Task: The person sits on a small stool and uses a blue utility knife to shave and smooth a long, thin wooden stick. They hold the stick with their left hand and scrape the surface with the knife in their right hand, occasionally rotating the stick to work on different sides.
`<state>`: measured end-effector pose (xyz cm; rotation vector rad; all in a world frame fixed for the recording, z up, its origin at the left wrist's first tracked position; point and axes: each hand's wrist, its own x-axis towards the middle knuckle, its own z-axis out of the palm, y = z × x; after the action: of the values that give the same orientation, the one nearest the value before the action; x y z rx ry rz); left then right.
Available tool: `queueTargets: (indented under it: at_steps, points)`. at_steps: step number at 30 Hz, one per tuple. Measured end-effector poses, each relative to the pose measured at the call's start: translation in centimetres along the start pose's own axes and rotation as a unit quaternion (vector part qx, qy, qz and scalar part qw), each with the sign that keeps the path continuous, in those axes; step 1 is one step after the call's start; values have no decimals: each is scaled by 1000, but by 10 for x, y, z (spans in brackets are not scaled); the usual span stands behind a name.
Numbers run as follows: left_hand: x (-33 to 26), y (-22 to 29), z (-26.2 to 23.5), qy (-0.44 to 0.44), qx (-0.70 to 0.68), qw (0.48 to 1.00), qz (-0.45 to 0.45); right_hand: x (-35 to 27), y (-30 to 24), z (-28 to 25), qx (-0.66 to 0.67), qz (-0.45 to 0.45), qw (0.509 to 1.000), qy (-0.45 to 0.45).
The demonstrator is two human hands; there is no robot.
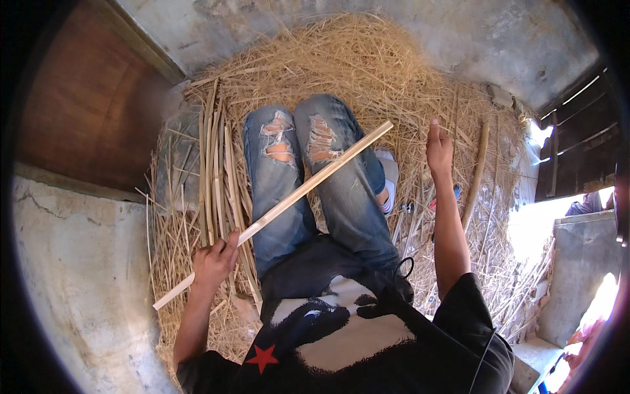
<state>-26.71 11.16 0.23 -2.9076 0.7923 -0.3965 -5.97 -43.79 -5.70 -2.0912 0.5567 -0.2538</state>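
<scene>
My left hand point(215, 260) grips a long pale bamboo strip point(308, 182) near its lower end. The strip slants up and to the right across my torn blue jeans point(295, 177), its far tip above my right knee. My right hand point(438, 146) is stretched out over the straw with fingers straight and together, holding nothing. It is apart from the strip. A bundle of split bamboo strips point(216, 177) lies on the straw just left of my left leg.
I sit on a heap of dry straw point(354, 59) against a grey concrete wall point(72, 262). A brown wooden panel point(85, 105) is at the upper left. A thick bamboo stick point(478, 172) lies to the right. Bright doorway at right.
</scene>
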Motion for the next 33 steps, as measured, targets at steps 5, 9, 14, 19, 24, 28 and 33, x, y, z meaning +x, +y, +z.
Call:
queueTargets:
  at_steps: [5,9,14,19,24,28,33]
  points:
    - [8,3,5,11,-6,1000,2,-44,-29,20,111,-96,988,-40]
    - [20,5,4,5,-18,1000,8,-71,-55,13,51,-133,982,-127]
    - [42,20,5,-5,-18,1000,12,-80,-62,33,-14,-125,986,-112]
    - [55,34,10,-8,-28,1000,7,-105,-53,57,-14,-220,964,-148]
    - [67,42,8,1,-34,999,5,-84,-64,39,19,-94,976,-194]
    - [78,50,18,-9,-61,998,-9,-99,-61,53,-39,-147,973,-171]
    - [85,55,14,-20,-59,998,-21,-73,-75,33,25,-45,973,-224]
